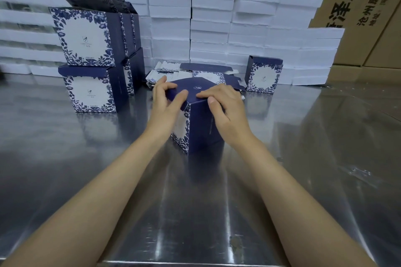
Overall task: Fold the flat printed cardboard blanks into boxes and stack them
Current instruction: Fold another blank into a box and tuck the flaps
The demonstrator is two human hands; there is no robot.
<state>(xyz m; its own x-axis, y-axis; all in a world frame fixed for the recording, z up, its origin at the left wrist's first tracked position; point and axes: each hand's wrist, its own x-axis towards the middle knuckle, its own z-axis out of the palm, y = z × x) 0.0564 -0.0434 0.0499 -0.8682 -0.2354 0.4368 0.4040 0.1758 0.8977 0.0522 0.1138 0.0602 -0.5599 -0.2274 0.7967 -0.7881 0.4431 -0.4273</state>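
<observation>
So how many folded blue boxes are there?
6 at least: centre box, right box standing alone, top front box on bottom front box at left, top rear box and bottom rear box behind them. More may be hidden.

Matt printed card box (196, 123), glossy streaked metal table (195, 212), white foam-like slabs (211, 28), brown corrugated cartons (368, 6)

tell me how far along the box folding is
Done: folded boxes stacked two high on the left, plus a lone box at right. In hand: the current box on the table, left hand gripping its lid, right hand pressing it down. Left: a pile of flat blanks behind it, then stacking this box.
</observation>
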